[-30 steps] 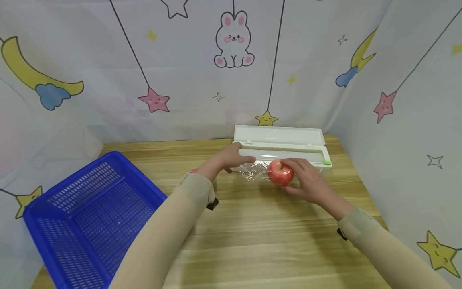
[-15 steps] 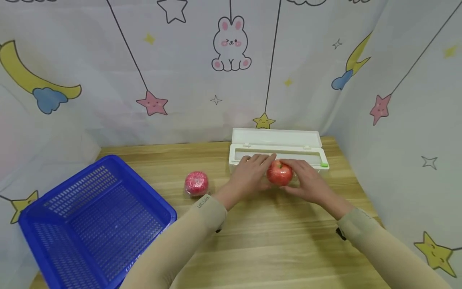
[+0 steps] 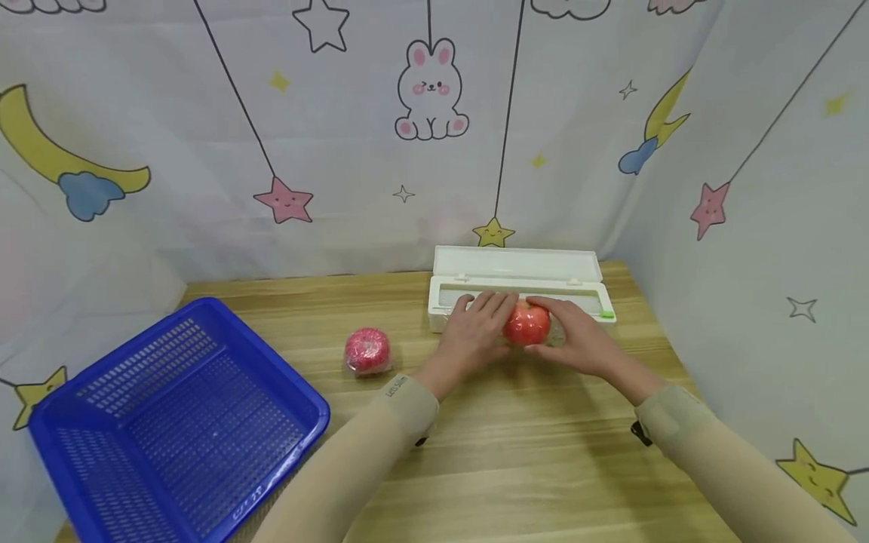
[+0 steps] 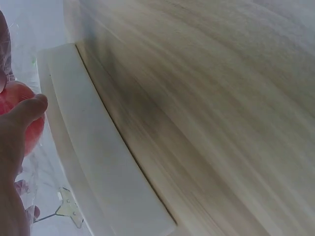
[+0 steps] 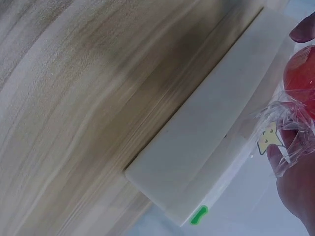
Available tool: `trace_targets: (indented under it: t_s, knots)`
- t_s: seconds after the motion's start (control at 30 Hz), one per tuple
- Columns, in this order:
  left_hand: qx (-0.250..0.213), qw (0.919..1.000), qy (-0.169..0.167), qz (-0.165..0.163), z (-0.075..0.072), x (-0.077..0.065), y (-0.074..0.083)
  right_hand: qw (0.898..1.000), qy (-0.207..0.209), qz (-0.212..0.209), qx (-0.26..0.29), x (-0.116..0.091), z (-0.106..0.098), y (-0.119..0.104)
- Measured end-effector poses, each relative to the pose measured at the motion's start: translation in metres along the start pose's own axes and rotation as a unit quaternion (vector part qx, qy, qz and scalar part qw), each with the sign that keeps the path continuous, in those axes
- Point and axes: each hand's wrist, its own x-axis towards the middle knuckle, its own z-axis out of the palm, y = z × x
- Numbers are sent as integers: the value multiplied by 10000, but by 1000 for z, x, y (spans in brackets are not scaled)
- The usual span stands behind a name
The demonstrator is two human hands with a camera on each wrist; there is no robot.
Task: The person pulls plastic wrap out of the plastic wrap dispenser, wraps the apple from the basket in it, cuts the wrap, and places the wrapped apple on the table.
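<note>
In the head view a red apple sits between the two hands, just in front of a white cling film dispenser with its lid raised. My right hand holds the apple from the right, thumb below and fingers over the top. My left hand grips it from the left; the left wrist view has that thumb on the apple's skin. Clear cling film hangs crumpled around the apple beside the right fingers in the right wrist view. The left fingertips are partly hidden.
A second red fruit, wrapped in film, rests on the wooden table left of the left hand. The blue plastic basket stands at the table's left. A patterned curtain closes off the back and sides.
My left hand has moved from the film at the dispenser's left end down to the apple's left side. The right hand keeps its hold. The wrapped fruit has come into sight from behind the left arm.
</note>
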Motion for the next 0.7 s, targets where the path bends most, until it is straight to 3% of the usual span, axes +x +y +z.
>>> trace_targets:
  t_s: [0.2, 0.4, 0.53, 0.7]
  knots:
    - [-258, 9995, 197, 56, 5, 4, -1, 9996, -186, 206, 51, 1, -3, 0]
    - [-534, 9985, 90, 83, 3, 6, -2, 9990, -375, 252, 63, 0, -3, 0]
    - [-714, 9974, -36, 55, 0, 8, -3, 9987, -280, 98, -422, -2, -6, -1]
    - [-872, 9955, -359, -128, -5, 11, -5, 9890, 179, -579, -1346, -3, -7, -4]
